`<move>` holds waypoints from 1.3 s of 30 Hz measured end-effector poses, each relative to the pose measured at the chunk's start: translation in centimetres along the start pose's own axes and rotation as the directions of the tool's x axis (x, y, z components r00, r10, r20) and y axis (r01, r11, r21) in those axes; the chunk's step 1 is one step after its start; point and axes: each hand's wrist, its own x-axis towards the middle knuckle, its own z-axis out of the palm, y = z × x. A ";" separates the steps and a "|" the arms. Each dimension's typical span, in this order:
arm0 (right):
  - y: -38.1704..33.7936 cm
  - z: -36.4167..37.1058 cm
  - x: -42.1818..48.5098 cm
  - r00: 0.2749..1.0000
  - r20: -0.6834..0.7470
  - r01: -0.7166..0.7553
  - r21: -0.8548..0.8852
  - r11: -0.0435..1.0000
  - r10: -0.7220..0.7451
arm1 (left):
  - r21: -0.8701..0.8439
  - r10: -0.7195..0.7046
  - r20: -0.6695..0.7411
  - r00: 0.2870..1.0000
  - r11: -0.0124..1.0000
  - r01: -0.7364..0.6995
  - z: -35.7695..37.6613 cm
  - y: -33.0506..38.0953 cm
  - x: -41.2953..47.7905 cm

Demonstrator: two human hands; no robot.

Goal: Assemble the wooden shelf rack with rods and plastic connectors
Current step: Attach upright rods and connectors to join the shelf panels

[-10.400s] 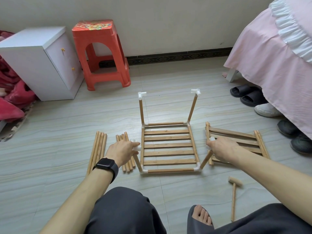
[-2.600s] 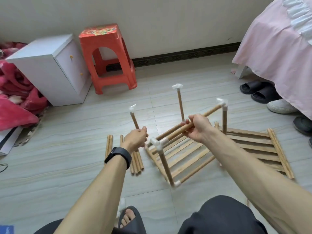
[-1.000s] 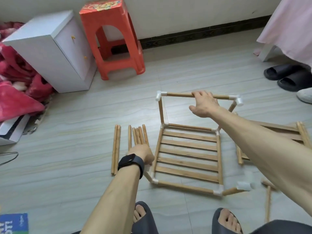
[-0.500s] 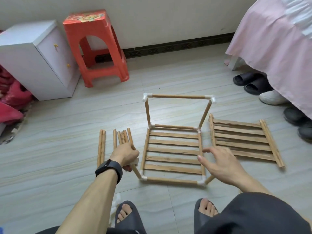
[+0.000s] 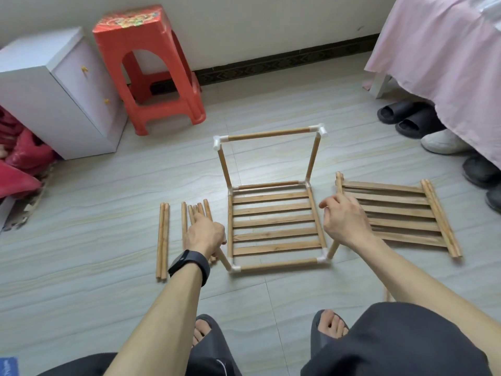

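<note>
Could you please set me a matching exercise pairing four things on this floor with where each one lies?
Things:
1 red stool
2 spare slatted panel
3 loose rods
4 black slippers

Places:
A left of the half-built frame
B at the pink bedspread's edge
C beside the white cabinet
D right of the frame

Pairs: 1-C, 2-D, 3-A, 4-B.

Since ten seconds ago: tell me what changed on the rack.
A crossbar rod now joins the two far white connectors, which stood unlinked before. The right hand, which gripped that rod a second ago, has let go and hovers over the right edge of the shelf, holding nothing. Unchanged: the left hand grips the near left upright; the spare slatted panel and loose rods stay put.
</note>
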 end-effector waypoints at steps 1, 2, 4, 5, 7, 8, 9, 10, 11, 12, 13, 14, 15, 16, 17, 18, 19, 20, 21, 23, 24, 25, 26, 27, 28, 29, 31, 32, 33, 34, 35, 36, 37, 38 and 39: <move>0.0 0.0 0.5 1.000 -0.003 0.008 0.004 1.000 -0.008 | 0.003 -0.007 -0.004 1.000 1.000 0.007 0.0 0.4 0.6; 0.0 0.0 0.8 1.000 -0.008 0.017 0.008 1.000 -0.017 | 0.007 -0.009 -0.008 1.000 1.000 0.009 -0.1 0.7 1.1; 0.2 0.1 1.4 0.999 -0.021 0.031 0.012 0.999 -0.030 | -0.003 -0.005 -0.008 1.000 1.000 0.005 -0.2 1.1 2.2; 0.2 0.1 1.7 0.999 -0.022 0.034 0.010 0.999 -0.034 | -0.017 -0.007 -0.001 1.000 1.000 0.007 -0.3 1.3 2.6; 0.2 0.2 2.0 0.999 -0.016 0.036 -0.012 0.999 -0.036 | -0.027 -0.014 0.045 0.999 1.000 0.015 -0.6 1.4 2.9; 0.2 0.1 2.0 0.999 -0.012 0.032 -0.041 0.999 -0.032 | -0.029 -0.009 0.103 0.995 0.999 0.012 -1.0 1.4 2.8; 0.1 0.0 1.9 1.000 -0.003 0.024 -0.087 0.996 -0.024 | -0.023 0.001 0.185 0.983 1.000 0.003 -1.7 1.4 2.7; 0.0 -0.2 1.7 1.000 0.015 0.013 -0.155 0.988 -0.011 | 0.005 0.015 0.277 0.961 1.000 -0.017 -2.7 1.4 2.5; -0.2 -0.5 1.5 0.999 0.041 0.003 -0.234 0.972 0.006 | 0.054 0.020 0.362 0.932 0.998 -0.043 -4.1 1.4 2.4; -0.5 -0.8 1.4 0.997 0.071 -0.001 -0.308 0.951 0.024 | 0.098 0.013 0.422 0.907 0.993 -0.060 -5.6 1.5 2.5; -1.1 -1.1 1.3 0.995 0.096 0.008 -0.361 0.932 0.029 | 0.128 -0.003 0.447 0.894 0.990 -0.061 -7.3 1.7 2.8; -2.0 -1.4 1.2 0.994 0.112 0.039 -0.387 0.921 0.005 | 0.148 -0.017 0.448 0.894 0.987 -0.055 -9.0 1.7 3.3; -3.3 -1.7 1.3 0.991 0.123 0.101 -0.383 0.918 -0.058 | 0.177 -0.029 0.431 0.902 0.983 -0.053 -10.7 1.6 3.8; -4.9 -1.8 1.3 0.979 0.137 0.189 -0.358 0.914 -0.149 | 0.232 -0.033 0.398 0.917 0.970 -0.066 -12.1 1.1 4.3; -7.0 -1.9 1.3 0.957 0.154 0.282 -0.311 0.908 -0.245 | 0.310 -0.023 0.356 0.934 0.946 -0.095 -13.3 0.4 4.9; -9.3 -2.1 1.3 0.929 0.168 0.364 -0.250 0.897 -0.330 | 0.386 0.003 0.312 0.950 0.913 -0.130 -14.0 -0.7 5.5; -11.8 -2.2 1.4 0.899 0.177 0.431 -0.182 0.884 -0.401 | 0.434 0.040 0.276 0.960 0.886 -0.162 -14.4 -2.0 6.0; -14.3 -2.1 1.5 0.867 0.183 0.487 -0.108 0.867 -0.464 | 0.445 0.071 0.253 0.965 0.877 -0.181 -14.3 -3.5 6.6; -16.7 -2.0 1.6 0.833 0.193 0.534 -0.041 0.844 -0.518 | 0.423 0.076 0.248 0.966 0.888 -0.179 -13.8 -5.3 7.2; -21.0 -1.0 1.9 0.761 0.231 0.619 0.022 0.785 -0.606 | 0.354 0.006 0.270 0.963 0.929 -0.105 -12.2 -8.8 8.4; -22.8 -0.1 2.0 0.728 0.257 0.654 0.018 0.756 -0.636 | 0.333 -0.049 0.288 0.956 0.941 -0.052 -11.0 -10.6 8.9; -24.2 0.9 2.1 0.700 0.288 0.683 -0.001 0.730 -0.654 | 0.320 -0.096 0.299 0.949 0.948 -0.005 -9.8 -12.3 9.4; -25.2 2.0 2.3 0.681 0.324 0.700 -0.025 0.714 -0.657 | 0.306 -0.132 0.300 0.945 0.951 0.036 -8.5 -13.8 10.0; -25.8 3.1 2.5 0.671 0.358 0.708 -0.049 0.704 -0.649 | 0.293 -0.160 0.295 0.942 0.954 0.070 -7.1 -15.3 10.6; -26.1 4.2 2.6 0.662 0.390 0.717 -0.083 0.692 -0.640 | 0.285 -0.182 0.285 0.941 0.954 0.098 -5.8 -16.5 11.2; -26.0 5.3 2.6 0.654 0.401 0.733 -0.125 0.669 -0.642 | 0.280 -0.203 0.274 0.940 0.952 0.124 -4.6 -17.5 11.8; -25.2 7.1 2.8 0.626 0.342 0.777 -0.191 0.600 -0.701 | 0.274 -0.242 0.273 0.931 0.947 0.166 -2.4 -19.1 12.9; -24.8 7.8 2.9 0.614 0.288 0.789 -0.203 0.580 -0.735 | 0.270 -0.255 0.281 0.925 0.946 0.178 -1.5 -19.6 13.6; -24.4 8.3 2.9 0.618 0.228 0.786 -0.209 0.582 -0.753 | 0.268 -0.264 0.287 0.921 0.945 0.188 -0.8 -20.1 14.3; -24.3 8.6 2.9 0.631 0.177 0.774 -0.211 0.597 -0.756 | 0.265 -0.273 0.286 0.918 0.944 0.198 -0.1 -20.6 15.0; -24.3 8.7 2.9 0.640 0.138 0.764 -0.221 0.607 -0.756 | 0.259 -0.285 0.277 0.918 0.942 0.214 0.6 -21.0 15.7; -24.5 8.8 3.0 0.647 0.125 0.756 -0.232 0.612 -0.752 | 0.251 -0.299 0.260 0.918 0.939 0.234 1.3 -21.3 16.4; -24.6 9.0 3.0 0.647 0.124 0.756 -0.237 0.610 -0.753 | 0.242 -0.313 0.240 0.919 0.936 0.256 1.9 -21.7 17.0; -24.7 9.2 3.0 0.652 0.133 0.754 -0.222 0.619 -0.747 | 0.234 -0.325 0.217 0.920 0.933 0.274 2.4 -22.0 17.4; -24.8 9.2 3.0 0.664 0.146 0.746 -0.198 0.636 -0.733 | 0.234 -0.329 0.192 0.924 0.930 0.283 3.0 -22.3 17.7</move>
